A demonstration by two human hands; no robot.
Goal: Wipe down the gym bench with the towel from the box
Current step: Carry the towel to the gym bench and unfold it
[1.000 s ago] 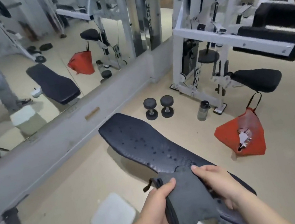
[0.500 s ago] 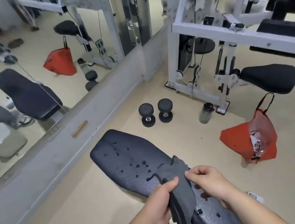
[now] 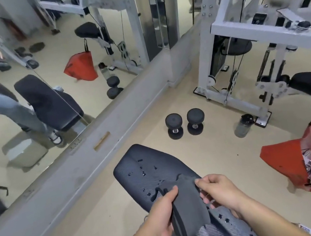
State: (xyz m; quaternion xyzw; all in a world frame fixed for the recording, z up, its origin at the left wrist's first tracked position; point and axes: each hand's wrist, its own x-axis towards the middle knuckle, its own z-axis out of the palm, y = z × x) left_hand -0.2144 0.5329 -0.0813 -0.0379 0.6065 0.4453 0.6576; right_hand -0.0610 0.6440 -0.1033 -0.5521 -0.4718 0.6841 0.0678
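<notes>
A black padded gym bench [image 3: 151,170] stretches away from me in the lower middle, with dark water drops scattered on its textured surface. I hold a dark grey towel [image 3: 188,207] just above the near part of the bench. My left hand [image 3: 164,218] grips the towel's left side, thumb on top. My right hand [image 3: 219,191] pinches its upper right corner. The towel hangs folded between both hands and hides part of the bench. The box is out of view directly, only its reflection shows in the mirror.
Two black dumbbells [image 3: 184,124] stand on the floor beyond the bench. A shaker bottle [image 3: 243,125] and a red bag [image 3: 301,160] lie to the right. A white cable machine [image 3: 260,32] fills the upper right. A wall mirror [image 3: 19,79] runs along the left.
My view has shifted forward along the bench, so more of its far end and the floor shows. Both hands keep hold of the towel, now bunched narrower between them.
</notes>
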